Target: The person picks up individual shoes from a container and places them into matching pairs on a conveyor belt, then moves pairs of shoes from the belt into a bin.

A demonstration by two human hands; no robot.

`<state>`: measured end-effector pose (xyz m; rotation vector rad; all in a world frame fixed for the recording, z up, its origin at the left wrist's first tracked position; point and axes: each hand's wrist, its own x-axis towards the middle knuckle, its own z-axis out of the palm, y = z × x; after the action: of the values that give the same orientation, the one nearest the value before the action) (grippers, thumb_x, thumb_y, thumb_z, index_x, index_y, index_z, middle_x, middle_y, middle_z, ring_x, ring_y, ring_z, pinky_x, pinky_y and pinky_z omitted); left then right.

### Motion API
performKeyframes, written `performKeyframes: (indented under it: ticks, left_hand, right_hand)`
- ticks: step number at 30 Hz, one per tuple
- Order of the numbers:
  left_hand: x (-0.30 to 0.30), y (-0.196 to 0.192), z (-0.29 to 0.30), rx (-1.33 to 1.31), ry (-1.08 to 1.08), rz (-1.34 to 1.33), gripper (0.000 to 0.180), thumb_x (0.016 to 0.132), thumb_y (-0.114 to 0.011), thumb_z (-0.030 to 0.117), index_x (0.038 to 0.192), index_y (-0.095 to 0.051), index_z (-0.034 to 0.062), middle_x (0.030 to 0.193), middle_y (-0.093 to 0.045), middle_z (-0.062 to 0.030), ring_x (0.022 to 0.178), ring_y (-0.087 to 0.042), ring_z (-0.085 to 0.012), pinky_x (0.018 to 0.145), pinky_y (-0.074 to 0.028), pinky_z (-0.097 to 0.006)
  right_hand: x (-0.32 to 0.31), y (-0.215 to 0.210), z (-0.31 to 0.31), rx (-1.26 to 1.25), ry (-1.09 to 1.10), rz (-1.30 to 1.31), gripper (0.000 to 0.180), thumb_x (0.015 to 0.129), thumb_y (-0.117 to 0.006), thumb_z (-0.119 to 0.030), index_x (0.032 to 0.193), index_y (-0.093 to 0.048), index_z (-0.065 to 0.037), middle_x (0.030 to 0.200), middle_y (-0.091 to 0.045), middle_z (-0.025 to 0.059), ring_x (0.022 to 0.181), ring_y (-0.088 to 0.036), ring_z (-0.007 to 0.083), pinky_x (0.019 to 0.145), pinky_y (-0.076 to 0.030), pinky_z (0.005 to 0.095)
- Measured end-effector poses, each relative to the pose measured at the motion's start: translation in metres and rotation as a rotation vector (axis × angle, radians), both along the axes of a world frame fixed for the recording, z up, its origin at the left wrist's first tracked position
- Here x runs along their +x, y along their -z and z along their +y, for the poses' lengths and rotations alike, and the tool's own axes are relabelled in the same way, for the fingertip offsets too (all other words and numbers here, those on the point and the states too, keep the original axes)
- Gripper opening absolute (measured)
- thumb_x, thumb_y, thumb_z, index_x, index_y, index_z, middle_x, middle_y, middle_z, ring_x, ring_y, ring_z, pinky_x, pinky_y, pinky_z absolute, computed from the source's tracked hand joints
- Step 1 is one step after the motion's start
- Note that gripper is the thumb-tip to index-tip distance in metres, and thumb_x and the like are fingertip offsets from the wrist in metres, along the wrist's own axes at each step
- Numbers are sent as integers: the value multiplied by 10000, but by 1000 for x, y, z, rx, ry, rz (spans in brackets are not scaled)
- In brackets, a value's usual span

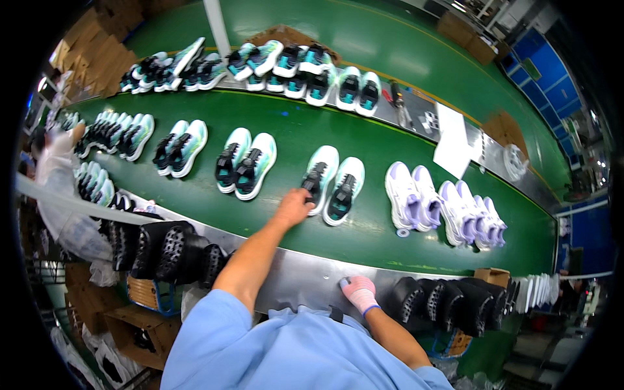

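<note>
Green floor (364, 32) at the far side, with cardboard boxes (91, 45) stacked far left and blue panels (543, 84) far right. Green conveyor belt (292, 127) curving across the middle, edged by a metal rail (299, 276) on the near side. Loaded with pairs of white-and-teal shoes, then lilac shoes (406, 192) to the right, soles down. More pairs crowded along the far edge, beside a white sheet of paper (455, 143). Black shoe forms (162, 250) racked below the near rail, left and right. Another person's pale sleeve (55, 159) at the left end. Step in hand, by judgement: reaching for one pair of shoes (341, 185) mid-belt. Left hand (294, 207) stretched out, fingers against the heel of the nearer shoe (322, 169); closed round it or only touching, cannot tell. Right hand (359, 291), gloved, set knuckles-up on the rail, nothing visible in it; grip cannot be told. For any lift, likely required: wrap fingers round the heel and clear the neighbouring shoe.
</note>
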<state>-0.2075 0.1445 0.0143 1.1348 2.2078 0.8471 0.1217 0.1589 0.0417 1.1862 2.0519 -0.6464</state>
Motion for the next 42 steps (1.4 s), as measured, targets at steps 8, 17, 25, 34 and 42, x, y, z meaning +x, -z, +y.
performKeyframes:
  ticks: [8, 17, 25, 34, 42]
  left_hand:
    - [-51, -57, -3, 159, -241, 469, 122, 910, -634, 162, 862, -672, 57, 868, -688, -187, 808, -679, -409, 707, -554, -511]
    - [-167, -37, -92, -279, -510, 634, 191, 841, -655, 78, 1021, -670, 16, 1021, -657, -198, 1014, -621, -400, 884, -522, -510]
    - [-161, -78, -67, -431, -594, 652, 613, 762, -846, 191, 1281, -524, 138, 1250, -553, -146, 1172, -551, -348, 912, -511, -488]
    - [-205, -39, -73, -190, -451, 426, 553, 778, -696, -15, 1260, -652, 252, 1283, -585, -142, 1143, -588, -393, 978, -518, -472]
    - [-272, -19, -101, -150, -402, 272, 415, 771, -709, 34, 1137, -729, 228, 1183, -636, -163, 1025, -649, -385, 937, -532, -442]
  right_hand:
    - [1, -6, -3, 26, 2, 6, 477, 920, -510, -463, 1066, -776, -95, 1123, -734, 187, 1083, -696, 359, 941, -545, 473]
    - [-1, -5, 0, 41, -17, -14, 526, 928, -498, -509, 1023, -780, -75, 1072, -739, 192, 1045, -702, 377, 942, -548, 464]
    - [0, -6, 2, 65, 15, -58, 554, 906, -526, -547, 991, -779, -61, 1064, -737, 203, 1044, -701, 384, 949, -549, 455]
    - [2, -5, 5, 64, -7, -51, 555, 895, -541, -551, 980, -778, -57, 1038, -735, 218, 1034, -704, 383, 942, -549, 456]
    - [1, -11, 6, 58, -38, -79, 524, 926, -507, -539, 1010, -781, -100, 1056, -745, 186, 1025, -711, 367, 924, -555, 461]
